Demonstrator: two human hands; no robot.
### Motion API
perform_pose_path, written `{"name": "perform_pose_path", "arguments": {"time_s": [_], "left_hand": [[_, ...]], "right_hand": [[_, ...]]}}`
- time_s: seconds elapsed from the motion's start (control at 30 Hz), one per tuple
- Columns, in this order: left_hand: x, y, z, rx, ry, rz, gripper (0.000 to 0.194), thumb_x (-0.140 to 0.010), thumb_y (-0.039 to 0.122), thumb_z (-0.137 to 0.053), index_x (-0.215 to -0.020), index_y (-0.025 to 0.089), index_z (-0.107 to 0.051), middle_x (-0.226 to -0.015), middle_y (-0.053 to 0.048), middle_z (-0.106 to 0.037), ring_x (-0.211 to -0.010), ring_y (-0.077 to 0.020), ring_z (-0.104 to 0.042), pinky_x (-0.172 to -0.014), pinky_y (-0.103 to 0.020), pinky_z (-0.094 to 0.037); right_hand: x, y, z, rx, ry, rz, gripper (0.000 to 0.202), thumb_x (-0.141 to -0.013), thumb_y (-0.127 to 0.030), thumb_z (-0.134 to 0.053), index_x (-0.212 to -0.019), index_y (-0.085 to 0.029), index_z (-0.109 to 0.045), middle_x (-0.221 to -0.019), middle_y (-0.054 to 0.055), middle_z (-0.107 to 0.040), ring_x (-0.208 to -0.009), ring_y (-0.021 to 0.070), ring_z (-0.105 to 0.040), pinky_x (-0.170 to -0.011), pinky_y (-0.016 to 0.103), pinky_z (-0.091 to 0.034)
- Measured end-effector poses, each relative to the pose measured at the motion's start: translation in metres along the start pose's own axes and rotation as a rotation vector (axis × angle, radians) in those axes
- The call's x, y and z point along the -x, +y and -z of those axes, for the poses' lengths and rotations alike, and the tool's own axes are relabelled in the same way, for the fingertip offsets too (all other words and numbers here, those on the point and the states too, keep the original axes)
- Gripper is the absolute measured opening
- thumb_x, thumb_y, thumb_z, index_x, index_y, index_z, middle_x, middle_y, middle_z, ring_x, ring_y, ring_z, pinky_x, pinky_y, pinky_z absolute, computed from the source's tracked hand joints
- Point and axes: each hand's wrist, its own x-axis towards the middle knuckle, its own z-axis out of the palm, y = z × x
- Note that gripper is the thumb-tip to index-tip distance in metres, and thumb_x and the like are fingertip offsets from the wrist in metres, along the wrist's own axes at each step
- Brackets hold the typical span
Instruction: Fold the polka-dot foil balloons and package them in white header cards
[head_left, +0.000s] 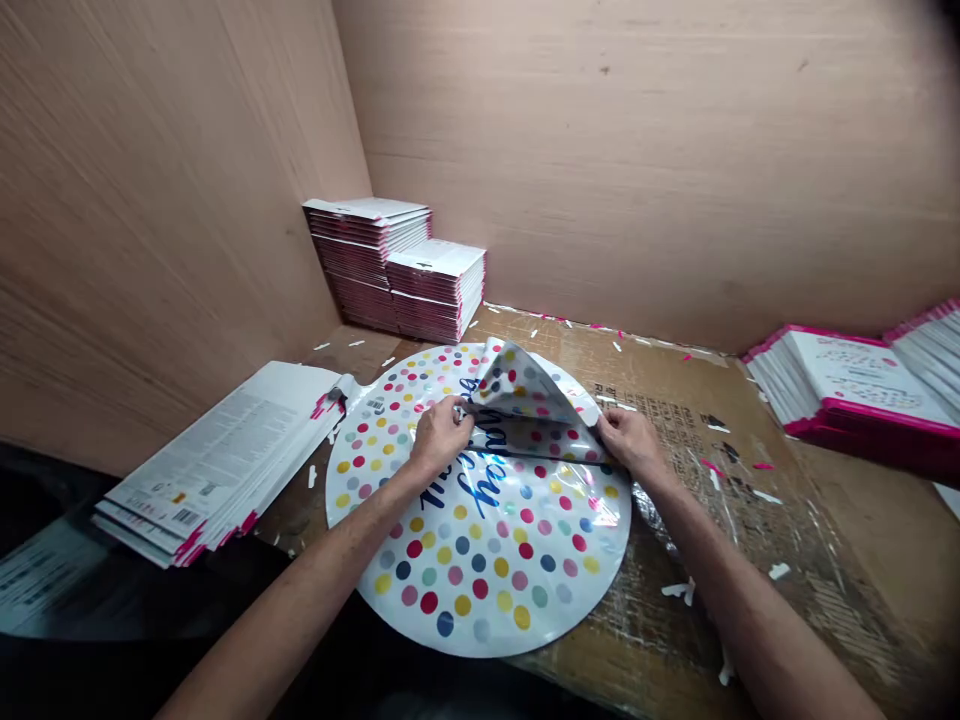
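Note:
A round white foil balloon (487, 570) with coloured dots and blue lettering lies flat on the cardboard-covered table. On its upper half, a second dotted sheet of foil (529, 385) is partly folded, with one corner raised. My left hand (442, 435) pinches the left end of this folded foil near the middle of the balloon. At the right end of the fold, my right hand (630, 440) grips the foil's edge close to the balloon's rim. The fingertips of both hands are partly hidden by the foil.
White and pink packets stand stacked (439, 260) in the back left corner. More printed packets (225, 450) lie fanned at the left. Pink-edged packets (862, 375) sit at the right. Paper scraps dot the cardboard (675, 400). Wooden panels (637, 150) enclose the back and left.

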Motion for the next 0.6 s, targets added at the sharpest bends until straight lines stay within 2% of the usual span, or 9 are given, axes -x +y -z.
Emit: {"name": "perform_pose_path", "arguments": {"time_s": [0.07,0.13,0.2,0.23,0.33,0.4,0.47,0.53,0.6], "left_hand": [[-0.001,0.008,-0.001,-0.045,0.071,0.003,0.039,-0.087,0.024,-0.054,-0.123,0.013,-0.058,-0.09,-0.007,-0.071,-0.093,-0.0236,-0.067,-0.084,-0.033,-0.05],[0.001,0.018,-0.001,-0.138,0.197,-0.051,0.039,-0.087,0.021,-0.053,-0.126,0.014,-0.054,-0.108,-0.011,-0.068,-0.105,-0.0251,-0.064,-0.088,-0.034,-0.05],[0.003,0.029,-0.003,-0.24,0.293,-0.194,0.029,-0.09,0.022,-0.05,-0.117,0.015,-0.058,-0.116,-0.014,-0.064,-0.111,-0.0261,-0.061,-0.091,-0.035,-0.049],[0.002,0.033,-0.006,-0.28,0.298,-0.297,0.025,-0.092,0.024,-0.048,-0.112,0.015,-0.06,-0.116,-0.014,-0.064,-0.114,-0.0266,-0.059,-0.095,-0.037,-0.048],[-0.012,0.038,-0.02,-0.374,0.168,-0.542,0.035,-0.097,0.037,-0.044,-0.117,0.013,-0.061,-0.131,-0.016,-0.06,-0.135,-0.0311,-0.043,-0.112,-0.046,-0.036],[-0.026,0.036,-0.032,-0.453,0.029,-0.53,0.054,-0.097,0.048,-0.043,-0.135,0.011,-0.051,-0.151,-0.018,-0.043,-0.146,-0.0355,-0.027,-0.117,-0.054,-0.025],[-0.038,0.033,-0.04,-0.517,-0.091,-0.46,0.069,-0.096,0.056,-0.042,-0.147,0.01,-0.039,-0.159,-0.02,-0.028,-0.149,-0.038,-0.019,-0.118,-0.057,-0.02],[-0.045,0.035,-0.041,-0.542,-0.118,-0.465,0.075,-0.096,0.061,-0.037,-0.15,0.009,-0.034,-0.161,-0.02,-0.023,-0.15,-0.0373,-0.015,-0.119,-0.056,-0.018],[-0.049,0.041,-0.039,-0.539,-0.079,-0.523,0.077,-0.096,0.063,-0.031,-0.151,0.009,-0.033,-0.162,-0.02,-0.022,-0.151,-0.0363,-0.013,-0.12,-0.054,-0.016]], "right_hand": [[0.003,0.003,-0.001,0.058,0.072,0.008,0.037,-0.075,-0.05,-0.048,-0.056,-0.02,-0.056,-0.052,0.002,-0.053,-0.056,0.0172,-0.05,-0.051,0.026,-0.029],[0.004,0.005,-0.001,0.095,0.093,0.018,0.035,-0.076,-0.047,-0.048,-0.056,-0.02,-0.056,-0.053,0.002,-0.054,-0.057,0.0171,-0.05,-0.052,0.027,-0.029],[0.004,0.005,-0.002,0.122,0.096,0.026,0.031,-0.076,-0.043,-0.047,-0.057,-0.02,-0.057,-0.054,0.002,-0.056,-0.057,0.017,-0.051,-0.052,0.026,-0.03],[0.004,0.005,-0.002,0.132,0.095,0.03,0.03,-0.076,-0.041,-0.047,-0.058,-0.02,-0.058,-0.055,0.002,-0.056,-0.057,0.0171,-0.052,-0.053,0.026,-0.031],[0.003,0.005,-0.003,0.157,0.096,0.042,0.03,-0.076,-0.039,-0.046,-0.059,-0.019,-0.06,-0.055,0.002,-0.056,-0.057,0.0175,-0.053,-0.054,0.026,-0.031],[0.005,0.005,-0.002,0.169,0.101,0.05,0.03,-0.076,-0.039,-0.045,-0.058,-0.02,-0.059,-0.053,0.002,-0.055,-0.057,0.0177,-0.053,-0.054,0.027,-0.031],[0.008,0.005,-0.001,0.175,0.102,0.059,0.03,-0.077,-0.039,-0.043,-0.057,-0.02,-0.056,-0.053,0.002,-0.054,-0.057,0.0176,-0.052,-0.055,0.027,-0.031],[0.011,0.005,0.0,0.178,0.094,0.069,0.031,-0.078,-0.04,-0.042,-0.057,-0.02,-0.054,-0.054,0.001,-0.055,-0.057,0.0172,-0.053,-0.055,0.027,-0.033],[0.013,0.005,0.001,0.182,0.092,0.071,0.031,-0.079,-0.041,-0.042,-0.058,-0.021,-0.053,-0.055,0.001,-0.056,-0.057,0.0171,-0.053,-0.056,0.027,-0.034]]}}
